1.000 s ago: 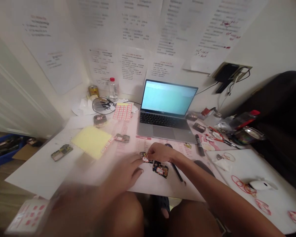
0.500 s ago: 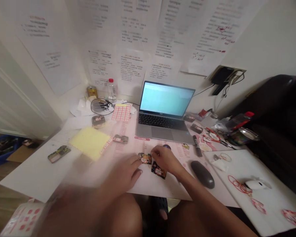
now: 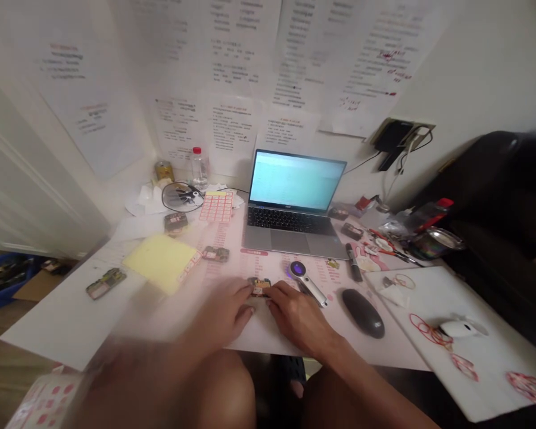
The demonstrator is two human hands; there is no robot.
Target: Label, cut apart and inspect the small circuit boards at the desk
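My left hand (image 3: 226, 313) and my right hand (image 3: 297, 316) rest on the white table (image 3: 71, 316) near its front edge. Their fingertips meet at a small circuit board (image 3: 259, 286) lying flat between them. Both hands have fingers stretched forward touching the board's ends. The second board seen under my right hand earlier is hidden now. A small magnifier (image 3: 307, 280) with a lit purple lens lies just right of the board.
An open laptop (image 3: 295, 202) stands behind. A dark mouse (image 3: 362, 313), a yellow pad (image 3: 158, 260), a sticker sheet (image 3: 217, 205), loose boards (image 3: 106, 282), a bottle (image 3: 198, 168), a can (image 3: 163, 171) and a white board (image 3: 451, 333) with red rubber bands surround the hands.
My right hand has pulled back toward the front edge and lowered onto the table, uncovering the magnifier. It now covers the second board. My left hand has hardly moved.
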